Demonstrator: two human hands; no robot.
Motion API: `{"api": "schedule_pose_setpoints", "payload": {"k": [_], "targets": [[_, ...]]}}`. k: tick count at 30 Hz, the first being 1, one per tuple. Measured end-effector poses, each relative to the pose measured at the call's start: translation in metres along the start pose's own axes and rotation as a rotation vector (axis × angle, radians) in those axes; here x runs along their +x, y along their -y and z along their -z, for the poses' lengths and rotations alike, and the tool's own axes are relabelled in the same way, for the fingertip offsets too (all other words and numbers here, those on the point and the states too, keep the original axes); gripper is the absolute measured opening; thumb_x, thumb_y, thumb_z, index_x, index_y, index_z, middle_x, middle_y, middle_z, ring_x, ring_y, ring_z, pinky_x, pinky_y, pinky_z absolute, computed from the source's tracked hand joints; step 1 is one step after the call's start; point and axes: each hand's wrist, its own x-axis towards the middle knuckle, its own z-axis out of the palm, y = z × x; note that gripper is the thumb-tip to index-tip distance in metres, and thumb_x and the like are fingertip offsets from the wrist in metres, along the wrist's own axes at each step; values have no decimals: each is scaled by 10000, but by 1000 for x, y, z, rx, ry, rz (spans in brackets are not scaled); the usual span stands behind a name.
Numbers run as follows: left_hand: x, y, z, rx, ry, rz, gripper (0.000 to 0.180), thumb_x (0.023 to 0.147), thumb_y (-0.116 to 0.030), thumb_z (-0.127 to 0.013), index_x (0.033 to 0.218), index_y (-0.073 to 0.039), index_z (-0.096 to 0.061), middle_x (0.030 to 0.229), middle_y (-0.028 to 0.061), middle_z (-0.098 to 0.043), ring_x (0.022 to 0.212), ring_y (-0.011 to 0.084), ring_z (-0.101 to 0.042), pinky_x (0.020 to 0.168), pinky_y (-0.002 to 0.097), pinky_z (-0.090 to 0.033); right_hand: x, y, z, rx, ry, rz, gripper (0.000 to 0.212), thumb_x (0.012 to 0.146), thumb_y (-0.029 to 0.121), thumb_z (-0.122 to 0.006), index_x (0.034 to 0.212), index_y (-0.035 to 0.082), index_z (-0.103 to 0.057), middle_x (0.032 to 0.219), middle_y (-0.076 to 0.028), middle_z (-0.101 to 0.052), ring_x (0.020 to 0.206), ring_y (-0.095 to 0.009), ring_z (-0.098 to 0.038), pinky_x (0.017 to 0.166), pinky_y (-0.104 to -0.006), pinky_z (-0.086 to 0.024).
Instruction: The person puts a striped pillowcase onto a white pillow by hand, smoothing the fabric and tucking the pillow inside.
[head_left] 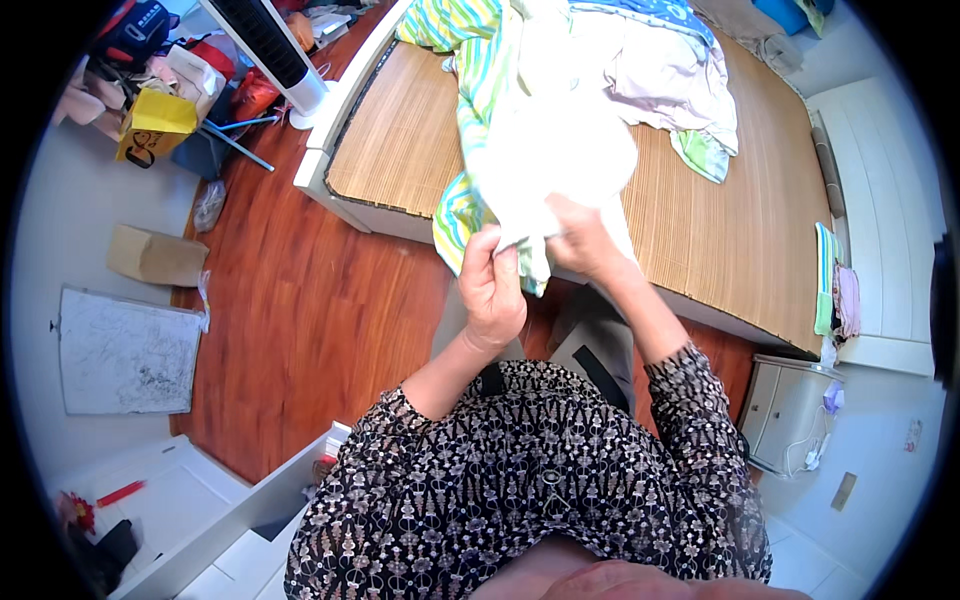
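Note:
A large white cloth, washed out by bright light, spreads from my hands up over the bed. My left hand is closed around a bunched edge of it. Close by on the right, my right hand grips the same cloth, its fingers partly hidden and slightly blurred. Under and beside the white cloth lies a green, yellow and blue striped cloth, whose end hangs over the bed's near edge. Between my hands a greenish corner of fabric dangles.
The bed has a brown slatted mat. Pale pink bedding lies crumpled farther back. A tower fan stands left of the bed, near piled bags and a yellow bag. A bedside cabinet stands at the right.

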Motion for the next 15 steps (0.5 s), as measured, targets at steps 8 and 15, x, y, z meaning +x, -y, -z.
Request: {"api": "schedule_pose_setpoints", "payload": {"k": [8, 15], "targets": [[-21, 7, 6, 39, 130, 286, 120, 962, -24, -391, 1075, -20, -430, 982, 29, -497, 861, 78, -455, 767, 223, -413, 5, -12, 3, 133, 240, -216, 634, 758, 89, -543, 1378, 87, -414, 1147, -231, -601, 1063, -360, -592, 926, -364, -458], [-6, 6, 6, 48, -44, 91, 123, 962, -39, -405, 1082, -27, -427, 992, 28, -505, 884, 75, -460, 774, 228, -417, -8, -22, -5, 148, 355, -222, 635, 800, 193, -600, 1377, 44, -380, 1256, -217, -534, 1171, -358, -517, 1000, -380, -403]]}}
